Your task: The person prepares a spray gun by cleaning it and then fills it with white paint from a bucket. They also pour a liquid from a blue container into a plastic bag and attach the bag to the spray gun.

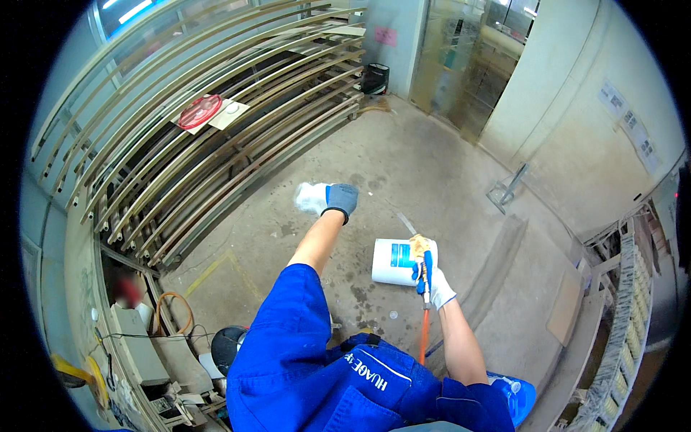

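The right hand (440,286) is wrapped around an air gun (427,272) whose long axis points ahead, its orange hose (425,335) running back toward the body. Just left of that grip, nearer to it than to the other hand, lies a white tub (386,261). Farther ahead and left, the left hand (343,199) seems to grip a white cloth (311,196), though blur hides its edges.

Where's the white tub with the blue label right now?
In the head view, the white tub is slightly right of and below centre, immediately left of the gloved right hand and the orange hose's upper end.
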Demonstrator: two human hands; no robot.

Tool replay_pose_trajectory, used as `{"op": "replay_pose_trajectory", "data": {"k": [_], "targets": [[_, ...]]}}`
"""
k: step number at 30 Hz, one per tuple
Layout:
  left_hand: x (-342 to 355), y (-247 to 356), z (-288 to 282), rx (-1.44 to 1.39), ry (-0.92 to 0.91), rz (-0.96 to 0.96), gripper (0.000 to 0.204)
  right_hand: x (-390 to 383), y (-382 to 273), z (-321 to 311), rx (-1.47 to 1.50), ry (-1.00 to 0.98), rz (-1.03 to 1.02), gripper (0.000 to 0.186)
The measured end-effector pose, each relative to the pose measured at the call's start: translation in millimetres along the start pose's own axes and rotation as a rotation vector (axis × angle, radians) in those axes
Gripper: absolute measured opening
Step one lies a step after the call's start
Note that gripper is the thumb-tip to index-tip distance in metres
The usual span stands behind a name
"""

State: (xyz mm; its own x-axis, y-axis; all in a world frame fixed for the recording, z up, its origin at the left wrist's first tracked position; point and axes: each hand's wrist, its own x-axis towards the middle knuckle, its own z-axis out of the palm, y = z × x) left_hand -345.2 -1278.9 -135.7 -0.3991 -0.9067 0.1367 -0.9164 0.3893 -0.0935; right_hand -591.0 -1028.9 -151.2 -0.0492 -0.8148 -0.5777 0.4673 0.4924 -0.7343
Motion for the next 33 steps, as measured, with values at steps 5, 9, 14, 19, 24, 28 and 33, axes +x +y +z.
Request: {"op": "replay_pose_trajectory", "data": {"k": [5,9,14,19,24,28,33], "targets": [[-4.1,7.6,-4.1,-0.033,0.051,0.042,0.018,-3.7,-11.3,-18.2,-0.066,-0.008,0.026,0.048],[-0.1,19.0,5.7,-0.074,0.149,0.11,0.019,-10.6,-14.5,-20.3,-0.094,-0.058,0.076,0.052],[0.8,35.2,-21.3,0.039,0.102,0.065,0.02,-24.1,-13.5,-17.4,-0.144,0.001,0.023,0.054],[2.1,44.6,-9.8,-0.05,0.12,0.09,0.017,-23.1,5.0,-27.6,-0.104,-0.084,0.118,0.053],[4.1,52.1,-16.0,-0.037,0.058,0.077,0.017,-29.4,31.0,-34.0,0.101,-0.11,0.134,0.054],[4.2,61.2,3.2,-0.039,0.104,0.091,0.016,-35.5,28.5,-26.3,-0.059,-0.059,0.151,0.053],[4.7,83.3,-17.5,-0.02,0.069,0.114,0.016,-39.2,22.0,-46.2,-0.015,-0.001,0.12,0.053]]}}
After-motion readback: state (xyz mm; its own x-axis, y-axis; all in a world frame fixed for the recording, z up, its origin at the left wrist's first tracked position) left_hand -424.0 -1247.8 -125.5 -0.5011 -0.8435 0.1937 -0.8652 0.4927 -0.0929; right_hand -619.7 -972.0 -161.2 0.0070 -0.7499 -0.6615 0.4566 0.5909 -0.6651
